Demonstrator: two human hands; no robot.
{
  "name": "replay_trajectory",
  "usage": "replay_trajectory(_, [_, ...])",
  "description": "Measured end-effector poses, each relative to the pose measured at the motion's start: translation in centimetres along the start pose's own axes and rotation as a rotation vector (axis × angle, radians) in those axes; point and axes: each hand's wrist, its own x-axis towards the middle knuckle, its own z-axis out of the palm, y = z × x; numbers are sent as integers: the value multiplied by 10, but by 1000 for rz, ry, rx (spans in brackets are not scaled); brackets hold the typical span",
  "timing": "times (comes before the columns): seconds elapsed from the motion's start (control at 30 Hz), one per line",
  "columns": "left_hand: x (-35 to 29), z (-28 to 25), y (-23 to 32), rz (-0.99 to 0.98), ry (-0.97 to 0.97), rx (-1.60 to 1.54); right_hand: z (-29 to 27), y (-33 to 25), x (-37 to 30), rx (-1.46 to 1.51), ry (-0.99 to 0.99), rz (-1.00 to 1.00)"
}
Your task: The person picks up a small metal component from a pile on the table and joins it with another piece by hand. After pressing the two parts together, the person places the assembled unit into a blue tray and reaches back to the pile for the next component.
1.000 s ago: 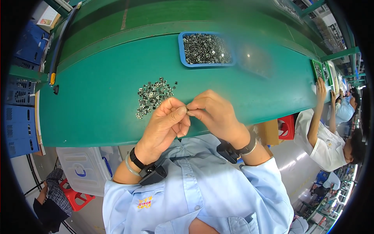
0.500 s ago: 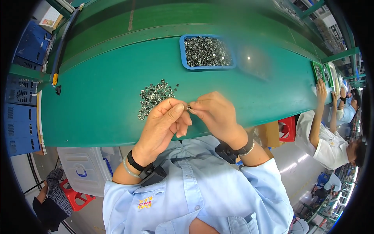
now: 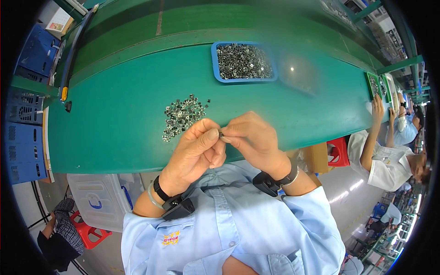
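One small metal part [image 3: 221, 134] is being held up over the bench [image 3: 114, 105], near its front edge. Left hand [image 3: 199, 146]: grip closed, part pinched between thumb and forefinger. Right hand [image 3: 256, 140]: grip also closed, same part pinched from the other side. Part mostly covered by the fingertips, so its condition can't be made out. Status: work on this piece is judged unfinished, as it is held by both hands and not yet set down. A loose pile [image 3: 179, 117] of small shiny pieces is spread just beyond the left hand, with a couple of strays [image 3: 208, 101] lying off its right side. Farther back, a blue tray [image 3: 214, 64] is heaped with similar-looking pieces. Which lot is done and which is waiting can't be confirmed from this view. Either way, plenty is probably left if one lot is pending; no count possible.
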Motion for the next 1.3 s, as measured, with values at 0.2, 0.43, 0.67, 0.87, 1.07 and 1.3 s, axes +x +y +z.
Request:
replay_trajectory(0.2, [0,2,1,-8,31,14,1,0,1,-6,1,-6])
replay_trajectory(0.43, [2,2,2,7,37,83,1,2,1,-34,32,-16])
replay_trajectory(0.67, [3,8,4,24,123,156,3,5,1,-91,43,-14])
replay_trajectory(0.87, [5,6,0,51,64,-7,4,2,0,35,68,128])
replay_trajectory(1.07, [6,8,0,50,92,53,4,3,0,51,85,133])
replay_trajectory(1.3, [9,4,1,43,110,117,7,6,0,-47,77,124])
